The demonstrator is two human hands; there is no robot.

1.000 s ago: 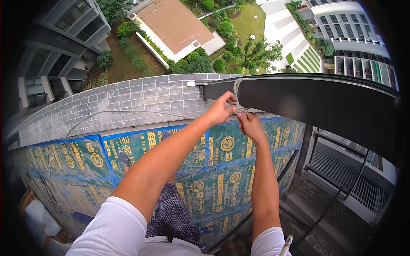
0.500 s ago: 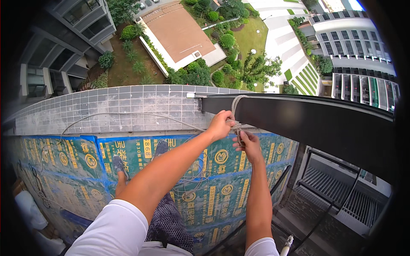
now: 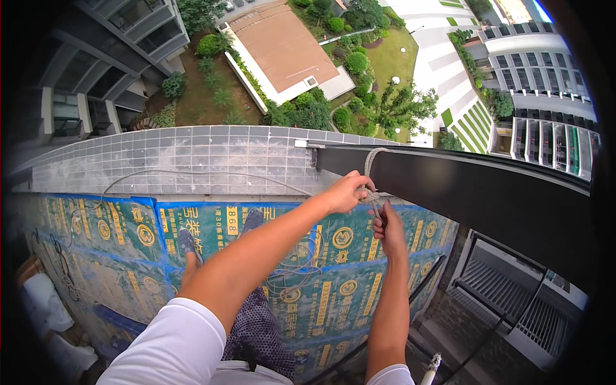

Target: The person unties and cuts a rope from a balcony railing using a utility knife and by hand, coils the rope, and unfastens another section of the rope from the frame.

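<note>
A grey rope (image 3: pixel 370 163) loops over a long dark metal beam (image 3: pixel 468 192), its knot bunched below the beam's near edge. My left hand (image 3: pixel 350 192) is closed on the rope at the knot, thumb and fingers pinching it. Just below and to the right, my right hand (image 3: pixel 390 232) is closed with fingers curled around a short length of rope that comes down from the knot. Its grip partly hides that piece. From the knot, the rope's long part runs left across the tiled ledge (image 3: pixel 212 151) and trails onto the covered floor.
Green printed protective sheeting (image 3: pixel 333 289) with blue tape covers the floor, where rope coils (image 3: pixel 295 273) lie near my shoes (image 3: pixel 252 220). Past the ledge is a deep drop to gardens and a flat roof (image 3: pixel 282 48). Metal louvres (image 3: pixel 494 276) stand lower right; a white stick (image 3: pixel 432 369) shows below.
My right hand has gone from loosely spread fingers beside the knot to a closed grip just below it. My left hand stays at the knot. The whole view has shifted slightly.
</note>
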